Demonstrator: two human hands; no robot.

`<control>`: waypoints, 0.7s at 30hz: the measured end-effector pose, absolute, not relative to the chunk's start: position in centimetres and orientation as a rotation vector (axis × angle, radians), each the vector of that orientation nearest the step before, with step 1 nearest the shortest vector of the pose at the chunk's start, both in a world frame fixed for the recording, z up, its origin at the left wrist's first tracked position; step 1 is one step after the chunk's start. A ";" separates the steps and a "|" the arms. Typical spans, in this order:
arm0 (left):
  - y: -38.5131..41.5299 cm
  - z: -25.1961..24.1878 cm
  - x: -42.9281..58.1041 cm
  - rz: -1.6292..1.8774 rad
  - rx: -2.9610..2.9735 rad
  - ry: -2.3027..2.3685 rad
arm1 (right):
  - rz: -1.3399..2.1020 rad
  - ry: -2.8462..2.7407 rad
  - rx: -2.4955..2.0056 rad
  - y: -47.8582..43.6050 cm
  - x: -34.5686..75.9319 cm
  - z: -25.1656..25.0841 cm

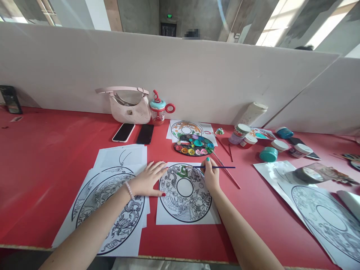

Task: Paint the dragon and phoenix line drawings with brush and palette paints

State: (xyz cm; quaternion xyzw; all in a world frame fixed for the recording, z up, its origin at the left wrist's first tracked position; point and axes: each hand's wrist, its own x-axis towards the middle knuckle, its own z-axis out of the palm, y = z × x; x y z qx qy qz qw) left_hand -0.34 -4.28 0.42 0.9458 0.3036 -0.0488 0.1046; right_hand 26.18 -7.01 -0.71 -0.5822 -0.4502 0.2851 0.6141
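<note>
My right hand (210,175) grips a thin dark-blue paintbrush (225,167), its tip pointing left over a green patch on the line drawing. The drawing sheet (184,220) bears a ring of dragon and bird outlines around a blank centre circle. Spread out with fingers apart, my left hand (150,179) lies across the sheet's left edge and the paper stack beside it. Behind the sheet sits a dark paint palette (182,144) with dabs of several colours. A second brush (227,170) with a red handle leans from the palette's right end onto the red table.
A stack of printed drawings (123,240) lies at left. Two phones (123,132), a pink handbag (131,108) and a red-handled cup (158,112) stand at the back. Paint jars (268,154), a tape roll (306,174) and more drawings (317,210) occupy the right side.
</note>
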 end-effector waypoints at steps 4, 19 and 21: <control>-4.2 0.3 -0.4 -0.128 2.801 0.884 | 0.657 -1.036 -1.332 -7.0 26.2 -0.7; -4.2 0.1 -0.5 -0.111 2.823 0.873 | 0.617 -1.072 -1.337 -7.0 26.3 -0.7; -4.2 0.1 -0.5 -0.119 2.825 0.872 | 0.603 -1.063 -1.335 -7.0 26.5 -0.8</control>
